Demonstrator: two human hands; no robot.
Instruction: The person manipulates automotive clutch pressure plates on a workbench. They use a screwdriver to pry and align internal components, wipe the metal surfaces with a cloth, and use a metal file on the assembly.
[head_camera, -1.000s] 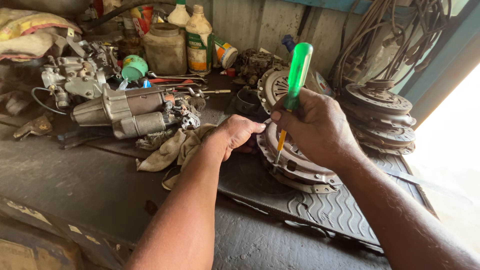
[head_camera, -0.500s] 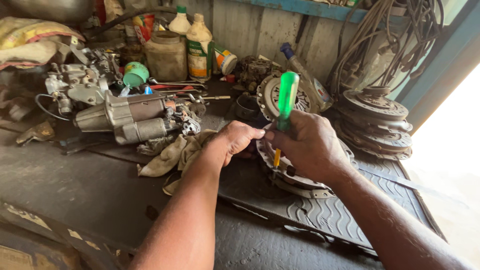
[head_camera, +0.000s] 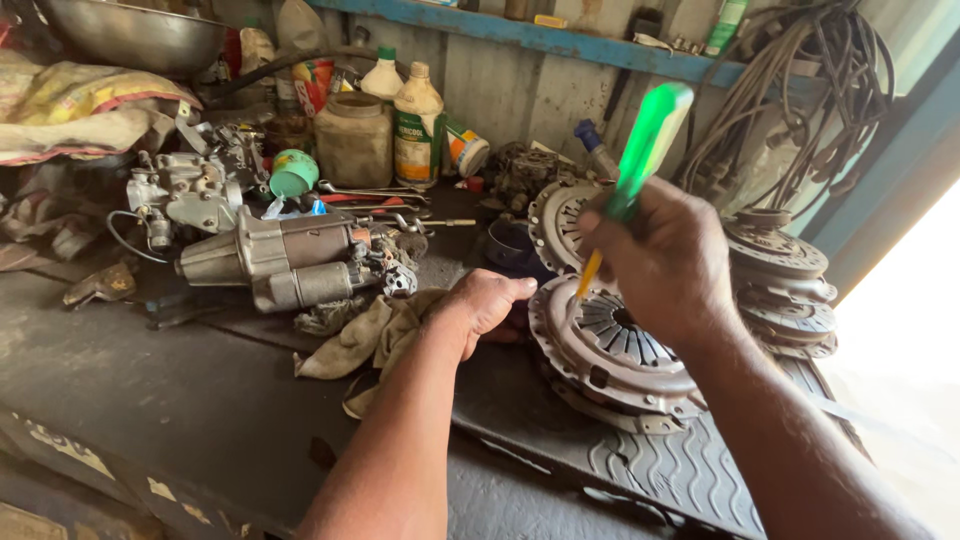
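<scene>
My right hand (head_camera: 668, 262) grips a screwdriver with a translucent green handle (head_camera: 645, 150), held upright and tilted, its yellow lower part pointing down at a round metal clutch pressure plate (head_camera: 612, 345) on the bench. The tip is hidden behind my hand and the plate. My left hand (head_camera: 485, 303) rests by the plate's left edge, fingers curled, next to a dirty rag (head_camera: 372, 333). Whether it holds anything cannot be seen.
A starter motor (head_camera: 285, 262) and a carburettor-like part (head_camera: 185, 190) lie at left. Bottles and a jar (head_camera: 352, 140) stand at the back with spanners (head_camera: 365, 195). More clutch discs (head_camera: 780, 275) stack at right under hanging cables (head_camera: 800, 90). A ribbed rubber mat (head_camera: 680, 465) lies under the plate.
My right hand has lifted and tilted the screwdriver up to the right. My left hand has moved off the plate toward the rag. The view has shifted closer.
</scene>
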